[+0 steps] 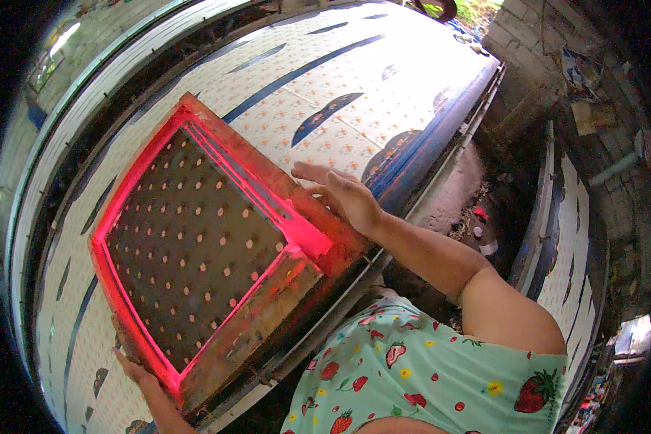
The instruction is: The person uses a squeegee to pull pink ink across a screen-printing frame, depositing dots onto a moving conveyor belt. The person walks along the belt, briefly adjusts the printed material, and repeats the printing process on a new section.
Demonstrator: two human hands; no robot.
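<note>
A large screen-printing frame (195, 239) lies slanted on the long fabric-covered table, with pink stain round its inner edge and a dark mesh dotted with pale spots. My left hand (137, 369) holds the frame's outer edge at the lower left, its fingertips partly hidden by the wood. My right hand (343, 199) is at the frame's upper right rail, fingers apart and loosely bent; whether the fingertips touch it, I cannot tell.
The long table (325, 50) carries pale small-flowered fabric with dark gaps. A metal rail (470, 123) runs along its near edge. A second table (575, 217) stands at the right, past a strip of floor (456, 188) with litter. Block walls (528, 50) surround them.
</note>
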